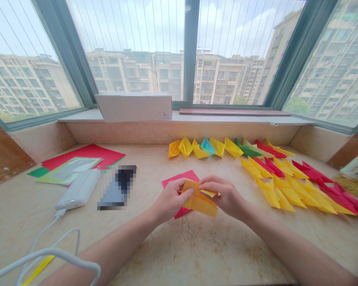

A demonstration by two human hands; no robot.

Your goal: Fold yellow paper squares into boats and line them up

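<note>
A partly folded piece of yellow origami paper [203, 204] is held up between both hands, over the middle of the stone counter. My left hand [170, 200] pinches its left side, with the thumb lying on the near face. My right hand [222, 195] grips a flap along its upper right edge, fingers bent around it. Under the hands lies a red sheet of paper [185, 175], partly covered by them. Several folded paper boats stand to the right and behind, among them a blue boat [207, 147] in the back row.
At the left lie red paper sheets [86, 154], a white power bank [79, 190] with a cable [62, 254], and a pixelated phone [117, 190]. A white box [134, 108] stands on the window ledge. A jar [356, 171] is at the far right, beyond red and yellow boats [304, 190].
</note>
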